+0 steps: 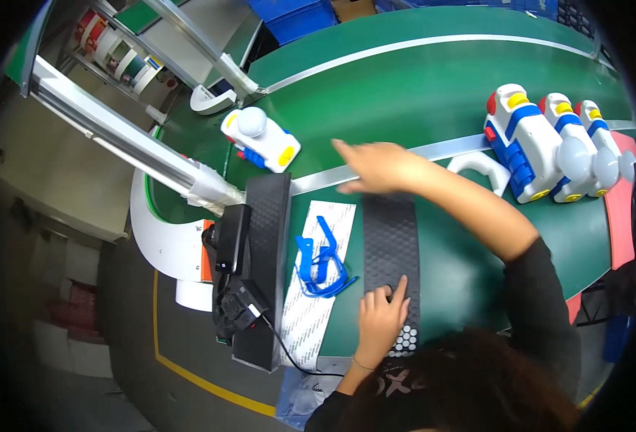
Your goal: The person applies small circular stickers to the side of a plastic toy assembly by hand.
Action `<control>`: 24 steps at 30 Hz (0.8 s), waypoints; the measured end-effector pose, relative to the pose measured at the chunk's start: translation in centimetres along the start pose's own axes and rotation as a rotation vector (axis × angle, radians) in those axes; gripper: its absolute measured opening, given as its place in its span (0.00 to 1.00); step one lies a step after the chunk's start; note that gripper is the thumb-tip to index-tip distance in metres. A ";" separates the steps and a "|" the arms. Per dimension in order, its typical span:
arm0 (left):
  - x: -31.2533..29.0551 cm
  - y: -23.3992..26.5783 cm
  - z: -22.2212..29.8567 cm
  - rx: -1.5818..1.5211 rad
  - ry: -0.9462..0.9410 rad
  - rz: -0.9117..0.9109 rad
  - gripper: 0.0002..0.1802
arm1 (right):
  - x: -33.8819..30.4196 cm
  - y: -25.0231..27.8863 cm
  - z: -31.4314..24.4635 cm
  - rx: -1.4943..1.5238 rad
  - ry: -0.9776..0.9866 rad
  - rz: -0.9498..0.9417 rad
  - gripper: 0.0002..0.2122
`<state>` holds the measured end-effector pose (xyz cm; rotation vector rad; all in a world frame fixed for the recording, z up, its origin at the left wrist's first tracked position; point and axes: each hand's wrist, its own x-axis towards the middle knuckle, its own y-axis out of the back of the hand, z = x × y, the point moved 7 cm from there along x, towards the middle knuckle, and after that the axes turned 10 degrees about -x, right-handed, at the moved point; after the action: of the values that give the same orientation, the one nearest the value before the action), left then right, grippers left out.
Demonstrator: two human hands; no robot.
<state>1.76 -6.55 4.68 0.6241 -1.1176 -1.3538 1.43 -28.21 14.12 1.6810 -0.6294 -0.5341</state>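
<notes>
My right hand [377,167] reaches leftward over the metal rail, its index finger stretched out and nothing visible in it. Beyond its fingertips, a white toy-like device [262,140] with a round pale dome, yellow buttons and blue parts lies on the green belt. My left hand [382,317] rests on a black textured strip [390,237], index finger extended and some other fingers bent. White round dots [404,341] show on the strip beside that wrist. To its left, blue plastic straps or frames [323,263] lie on a white printed sheet [307,324].
Several similar white devices [526,144] stand in a row at the right, near a white curved piece [482,170]. A dark raised board [264,252] with a black box [233,237] and a cable borders the left. A metal post [138,147] slants across the upper left.
</notes>
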 end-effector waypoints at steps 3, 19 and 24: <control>0.5 0.1 0.7 -0.063 -0.013 0.045 0.25 | 12.8 -4.9 1.9 0.295 -0.078 0.257 0.51; 0.0 0.3 -1.5 -0.195 0.093 0.066 0.20 | 12.6 -1.0 4.1 0.659 -0.453 0.767 0.42; 0.0 0.3 -1.4 -0.151 0.114 0.053 0.20 | 5.9 -0.1 8.1 1.157 -0.574 0.676 0.41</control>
<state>3.12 -6.83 4.39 0.5505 -0.9257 -1.3267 0.55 -37.99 12.46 2.1455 -2.1254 -0.1055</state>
